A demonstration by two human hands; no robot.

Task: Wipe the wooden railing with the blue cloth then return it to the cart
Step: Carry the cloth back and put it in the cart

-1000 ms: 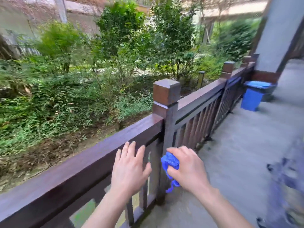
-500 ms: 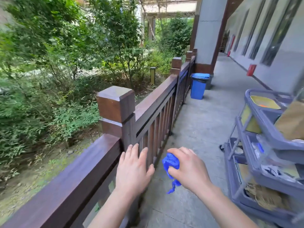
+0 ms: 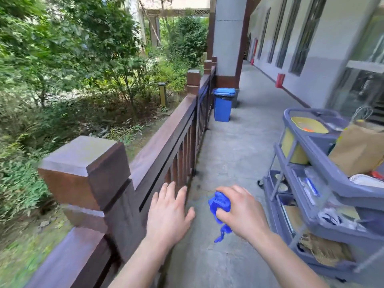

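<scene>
— Where's the cloth at this point?

— Bunched up in the person's right hand (image 3: 242,210), the crumpled bright-blue cloth (image 3: 220,206) gripped tight with a tail dangling below the fist. It's in the air over the concrete walkway floor (image 3: 232,146), clear of the dark brown wooden railing (image 3: 166,134).

— And the other hand?

— The left hand (image 3: 168,213) is spread flat, fingers wide, holding nothing. It hovers just beside the railing's slats, near the square-capped wooden post (image 3: 83,169). Whether it touches the wood, I can't tell.

— So the cloth goes back now?

— I'd judge so. The grey plastic multi-tier cleaning cart (image 3: 324,183) stands just to the right. Best way: swing the right hand across, pick a tray with bare space, and drop the cloth down inside the rim so the tail doesn't drape over the edge.

— Anything in the way?

— The cart's crowded. A brown paper bag (image 3: 359,150) fills much of the top tier, a yellow bucket-like container (image 3: 297,140) sits at the far end, and the lower shelves hold wrapped bits and something straw-coloured at the bottom. The cart's upright posts and rim need clearing on the way in. A blue lidded bin (image 3: 223,104) stands further down by the grey pillar (image 3: 226,38), well apart and no bother.
</scene>
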